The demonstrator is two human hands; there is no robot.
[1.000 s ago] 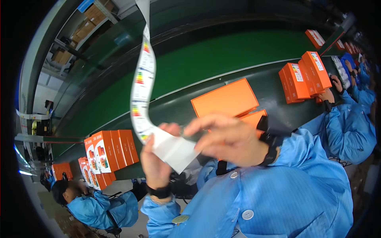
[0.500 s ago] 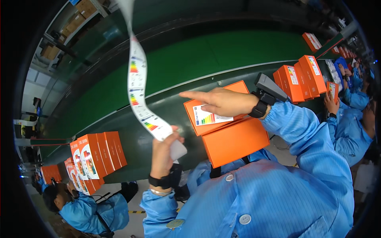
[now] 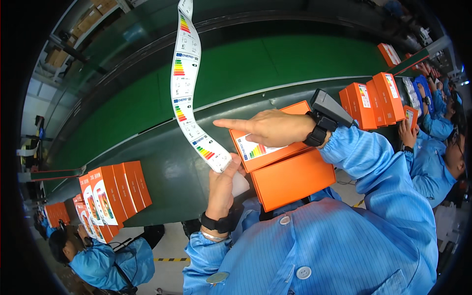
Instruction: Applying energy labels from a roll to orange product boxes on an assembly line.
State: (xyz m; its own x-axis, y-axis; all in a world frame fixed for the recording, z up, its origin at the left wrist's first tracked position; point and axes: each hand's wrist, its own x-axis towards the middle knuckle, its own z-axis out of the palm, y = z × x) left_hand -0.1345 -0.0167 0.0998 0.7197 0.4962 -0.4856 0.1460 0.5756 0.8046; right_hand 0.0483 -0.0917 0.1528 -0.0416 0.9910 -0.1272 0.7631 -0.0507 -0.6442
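My left hand (image 3: pixel 223 189) pinches a long strip of white energy labels (image 3: pixel 184 88) near its lower end. The strip rises in a curve over the bench, and a white end shows by the palm. With index finger stretched out and thumb apart, my right hand (image 3: pixel 280 127) lies over an orange box (image 3: pixel 280 153). A coloured energy label (image 3: pixel 253 149) is on that box, partly under the hand. Right against its near side is a second orange box (image 3: pixel 295 179) with a plain top.
A green conveyor belt (image 3: pixel 236 66) runs beyond the dark bench (image 3: pixel 167 187). Stacked orange boxes stand at left (image 3: pixel 130 189) and right (image 3: pixel 366 110). Co-workers in blue sit on both sides; one at right holds an orange box (image 3: pixel 411 117).
My left hand has moved right, toward the boxes, with the label strip following. The right hand has shifted slightly left and down over the labelled box.
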